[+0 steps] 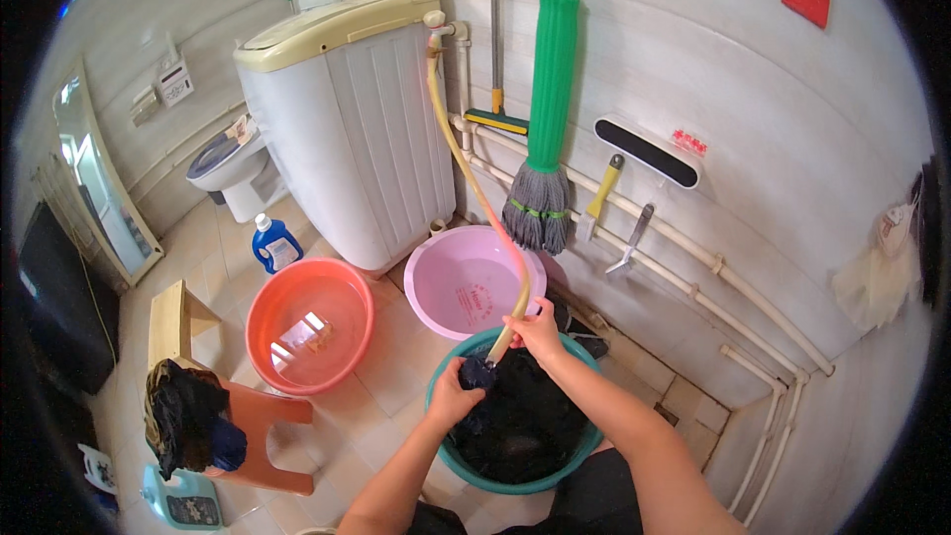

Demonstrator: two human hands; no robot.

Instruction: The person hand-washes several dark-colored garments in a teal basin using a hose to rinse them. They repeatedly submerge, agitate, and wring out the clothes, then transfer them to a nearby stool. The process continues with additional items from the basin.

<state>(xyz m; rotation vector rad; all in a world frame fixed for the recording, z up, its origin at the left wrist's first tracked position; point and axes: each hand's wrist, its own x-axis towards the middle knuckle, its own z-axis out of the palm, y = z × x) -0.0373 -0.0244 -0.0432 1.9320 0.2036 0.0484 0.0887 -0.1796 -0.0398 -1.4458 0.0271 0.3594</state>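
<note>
My right hand (540,333) grips a yellowish hose (522,297) near its lower end and tilts that end down over a green basin (448,458). Just under the hose's mouth, my left hand (454,402) is closed on a piece of dark navy cloth (476,373). More dark cloth (525,426) fills the green basin, which stands close in front of me. The hose runs up to a tap (434,22) on the wall beside the washing machine. Whether water flows from the hose I cannot make out.
A pink basin (421,287) and an orange basin (367,322) of water stand beyond. Behind them is a white washing machine (347,129). Dark clothes (186,416) lie on an orange stool (263,436) at left, near a blue bottle (276,246). A green-handled mop (547,139) hangs on the wall.
</note>
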